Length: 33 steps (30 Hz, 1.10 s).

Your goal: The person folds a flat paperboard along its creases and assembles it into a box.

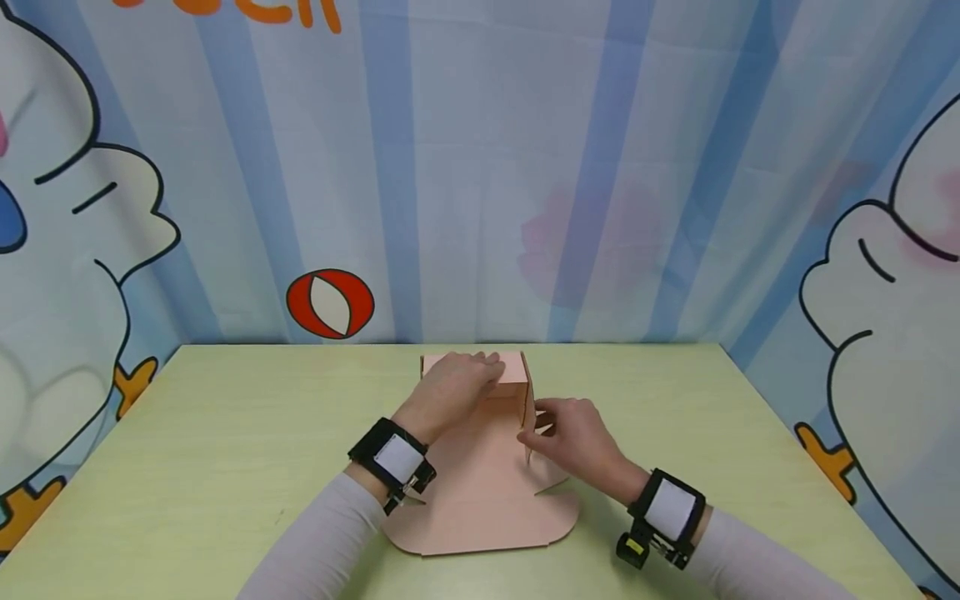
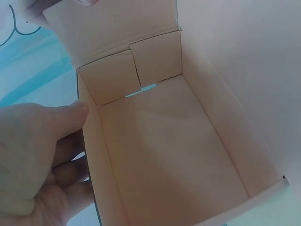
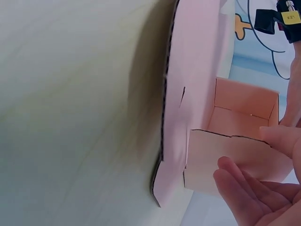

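Note:
A pink cardboard box point(image 1: 513, 387), partly folded up, has its open side toward me and a wide flat panel point(image 1: 487, 517) spread over the table on my side. My left hand point(image 1: 457, 387) grips the wall at the top of the box. In the left wrist view, its thumb point(image 2: 73, 115) lies at the wall's edge, with the other fingers curled outside. On the right, my right hand point(image 1: 577, 437) pinches the side flap point(image 3: 230, 160), which stands out from the box. Inside the box, two end pieces point(image 2: 113, 77) meet, with a narrow slit of light below them.
The box stands on a pale yellow-green table point(image 1: 247, 450) near its far edge. Behind hangs a blue-striped curtain point(image 1: 480, 208) printed with cartoon figures. Slits cut the flat panel at both sides. A black strapped device sits on each wrist.

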### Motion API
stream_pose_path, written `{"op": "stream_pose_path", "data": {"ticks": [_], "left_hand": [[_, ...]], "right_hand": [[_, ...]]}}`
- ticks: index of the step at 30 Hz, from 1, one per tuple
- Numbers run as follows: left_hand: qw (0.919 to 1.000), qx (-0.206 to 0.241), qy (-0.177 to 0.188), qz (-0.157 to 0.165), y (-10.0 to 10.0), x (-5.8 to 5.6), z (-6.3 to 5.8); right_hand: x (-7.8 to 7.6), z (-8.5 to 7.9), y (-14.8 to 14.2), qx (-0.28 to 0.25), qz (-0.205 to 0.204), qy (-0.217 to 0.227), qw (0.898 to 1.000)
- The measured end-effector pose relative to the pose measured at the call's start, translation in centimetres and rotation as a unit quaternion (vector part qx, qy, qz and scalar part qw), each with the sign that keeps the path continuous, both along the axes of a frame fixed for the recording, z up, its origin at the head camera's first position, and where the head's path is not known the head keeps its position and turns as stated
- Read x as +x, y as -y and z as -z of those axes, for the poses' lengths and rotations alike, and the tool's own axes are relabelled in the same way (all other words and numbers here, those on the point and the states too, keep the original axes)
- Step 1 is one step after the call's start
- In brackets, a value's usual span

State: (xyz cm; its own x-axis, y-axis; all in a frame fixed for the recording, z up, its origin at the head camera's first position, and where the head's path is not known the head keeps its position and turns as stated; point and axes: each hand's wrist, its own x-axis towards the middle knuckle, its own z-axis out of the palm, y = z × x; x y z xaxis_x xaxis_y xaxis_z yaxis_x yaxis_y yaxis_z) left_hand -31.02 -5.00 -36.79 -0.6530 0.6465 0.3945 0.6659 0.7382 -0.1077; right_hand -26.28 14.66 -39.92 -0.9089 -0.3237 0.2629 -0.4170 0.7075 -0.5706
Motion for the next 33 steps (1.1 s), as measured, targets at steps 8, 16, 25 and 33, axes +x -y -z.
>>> {"op": "stream_pose_path", "data": {"ticks": [8,16,25,33], "left_hand": [[0.9995,0.007,0.026,-0.014,0.0,0.2,-0.2],[0.9989,0.014,0.042,-0.014,0.0,0.3,-0.3],[0.9994,0.021,0.028,-0.003,-0.1,0.3,-0.4],[0.9991,0.023,0.035,0.001,-0.1,0.1,-0.4]], "right_hand": [[-0.3,0.1,-0.7,-0.030,-0.012,0.032,0.999],[-0.5,-0.1,-1.4,-0.048,-0.074,0.048,0.995],[-1.4,-0.3,-2.0,-0.065,-0.069,0.071,0.993],[-3.5,-0.2,-1.5,-0.074,-0.060,0.081,0.992]]}}
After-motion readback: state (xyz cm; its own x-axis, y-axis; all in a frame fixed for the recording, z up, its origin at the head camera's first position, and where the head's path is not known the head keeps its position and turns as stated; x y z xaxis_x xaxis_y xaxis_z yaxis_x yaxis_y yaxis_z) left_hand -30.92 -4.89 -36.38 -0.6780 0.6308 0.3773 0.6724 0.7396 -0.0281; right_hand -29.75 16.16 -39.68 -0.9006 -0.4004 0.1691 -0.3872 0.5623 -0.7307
